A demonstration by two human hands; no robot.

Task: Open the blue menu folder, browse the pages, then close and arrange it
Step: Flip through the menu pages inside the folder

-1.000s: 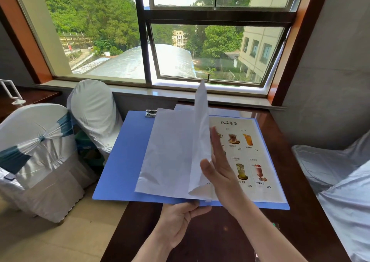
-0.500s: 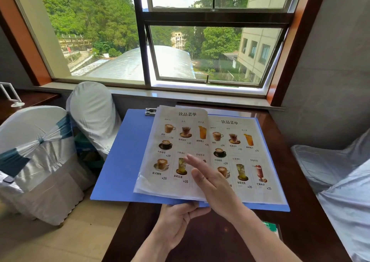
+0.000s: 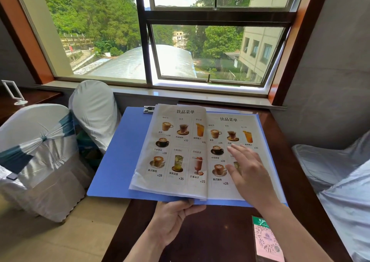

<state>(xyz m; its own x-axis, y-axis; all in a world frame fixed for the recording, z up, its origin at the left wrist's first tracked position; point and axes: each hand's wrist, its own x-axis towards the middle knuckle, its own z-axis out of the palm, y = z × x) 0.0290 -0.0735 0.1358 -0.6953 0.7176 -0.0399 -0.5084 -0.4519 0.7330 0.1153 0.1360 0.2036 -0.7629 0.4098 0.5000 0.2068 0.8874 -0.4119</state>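
Blue menu folder (image 3: 120,153) open, drink pages

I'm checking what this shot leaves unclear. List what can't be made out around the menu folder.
Head view only:
- Right-hand menu page: its lower right drinks are covered by the right hand.
- Left hand: fingers go under the blue folder, so the grip is hidden.
- Metal clip: partly behind the left-hand menu page.
- Pink QR card: print blurred.

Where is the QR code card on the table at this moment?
In the head view, the QR code card lies flat on the dark wooden table, lower right, just nearer than the open blue menu folder and partly under the right forearm.
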